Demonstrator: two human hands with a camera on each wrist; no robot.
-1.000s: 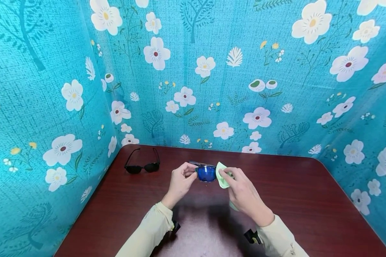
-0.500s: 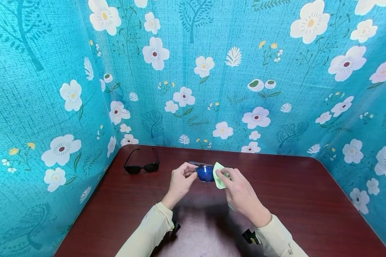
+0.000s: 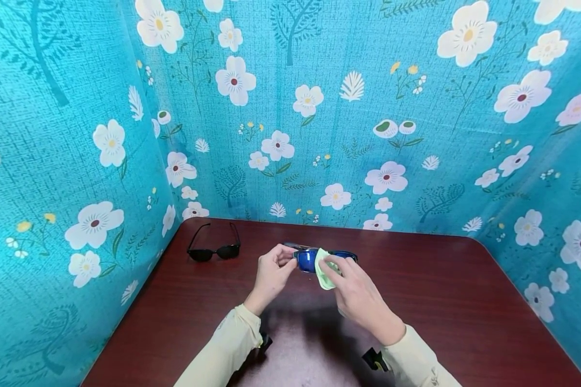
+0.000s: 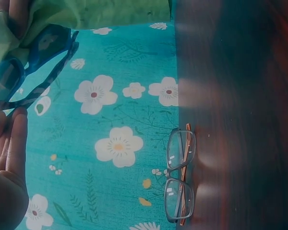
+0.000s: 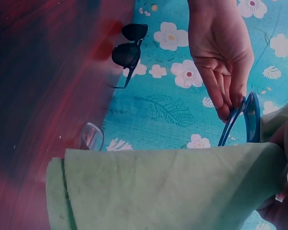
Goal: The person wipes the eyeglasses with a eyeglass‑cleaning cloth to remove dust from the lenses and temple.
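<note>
My left hand (image 3: 271, 274) pinches one end of a pair of blue-lensed sunglasses (image 3: 306, 260), holding them above the table. With my right hand (image 3: 363, 293) I hold a pale green cloth (image 3: 323, 271) against the front of the sunglasses, around the middle. In the left wrist view, the cloth (image 4: 101, 12) wraps over the far lens, and the blue frame (image 4: 26, 69) shows below it. Much of the cloth (image 5: 168, 187) hangs loose in the right wrist view, hiding part of the sunglasses.
Black sunglasses (image 3: 214, 252) lie at the table's back left, arms spread. Clear-lensed eyeglasses (image 4: 180, 175) rest on the dark red table (image 3: 436, 301) behind the held pair, mostly hidden in the head view. A teal flowered curtain (image 3: 290, 123) encloses the back and sides.
My right hand has moved left with the cloth, from the right edge of the near lens toward its middle, exposing the other lens. The left hand stays in place.
</note>
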